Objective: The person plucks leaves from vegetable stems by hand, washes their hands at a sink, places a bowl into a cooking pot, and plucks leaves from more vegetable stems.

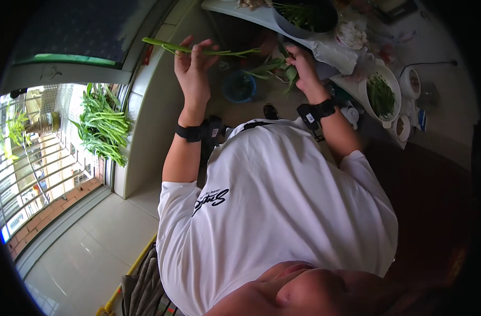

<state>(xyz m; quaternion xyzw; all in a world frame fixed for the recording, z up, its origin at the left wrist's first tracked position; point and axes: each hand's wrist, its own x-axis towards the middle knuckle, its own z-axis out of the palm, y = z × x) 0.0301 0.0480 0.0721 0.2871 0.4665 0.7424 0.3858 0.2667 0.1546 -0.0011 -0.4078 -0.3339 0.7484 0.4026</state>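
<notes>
My left hand is raised near the window wall, its fingers pinched around a long green vegetable stem that looks like water spinach. The stem lies nearly level and reaches toward my right hand. That hand is closed on leafy greens, whose leaves hang to the left and below the fingers. Below and between the two hands, a blue basin rests low down; its contents are too dark to make out. A large bunch of the same greens lies on the window ledge at the left.
At the upper right, a counter holds a dark pot with greens, a white bowl with cut green pieces, a plastic bag and small bowls. A barred window is at the left. Grey cloth hangs by a yellow pole.
</notes>
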